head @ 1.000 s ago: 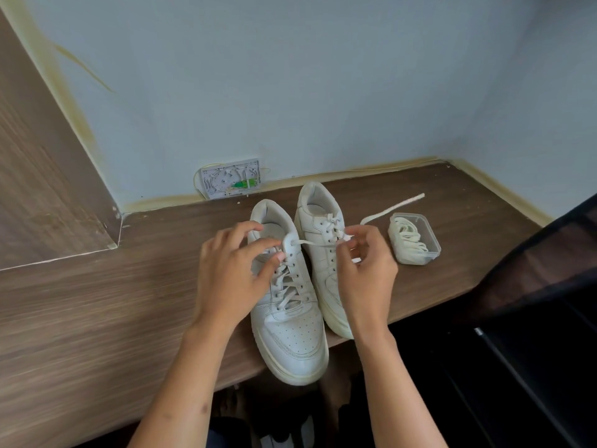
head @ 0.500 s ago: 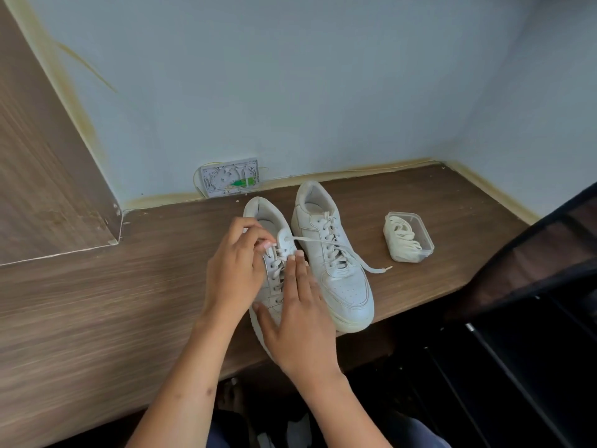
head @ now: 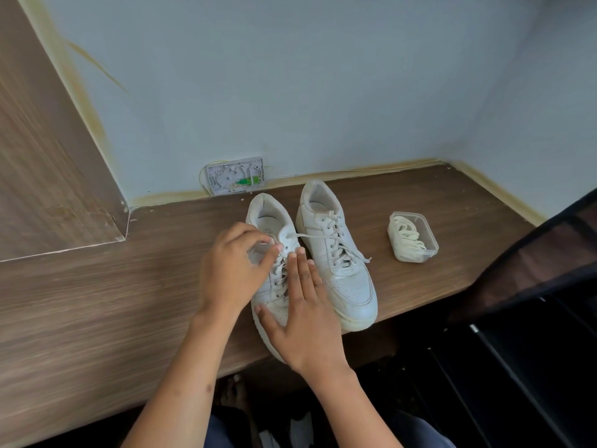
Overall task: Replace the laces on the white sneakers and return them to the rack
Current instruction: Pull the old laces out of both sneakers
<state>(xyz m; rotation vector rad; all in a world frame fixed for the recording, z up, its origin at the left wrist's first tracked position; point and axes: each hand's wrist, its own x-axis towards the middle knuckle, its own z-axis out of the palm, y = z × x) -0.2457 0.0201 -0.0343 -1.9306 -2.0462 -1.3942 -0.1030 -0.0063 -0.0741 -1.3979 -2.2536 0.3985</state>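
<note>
Two white sneakers stand side by side on the wooden ledge [head: 97, 302], toes toward me. My left hand [head: 232, 270] has its fingers curled at the top eyelets of the left sneaker [head: 268, 218], pinching the lace there. My right hand [head: 303, 315] lies flat with straight fingers on that shoe's laces and toe, hiding most of the front. A loose lace end [head: 326, 236] runs from the left sneaker's top across the right sneaker [head: 342, 273] and ends at its right side.
A clear plastic tub [head: 429, 236] holding several coiled cream laces sits to the right of the shoes. A white wall box [head: 235, 176] is behind them. A dark rack [head: 533, 318] stands at the lower right, below the ledge's front edge.
My right hand let go of the lace end, which dropped across the right sneaker, and came down flat on the left sneaker. My left hand stayed at the top eyelets.
</note>
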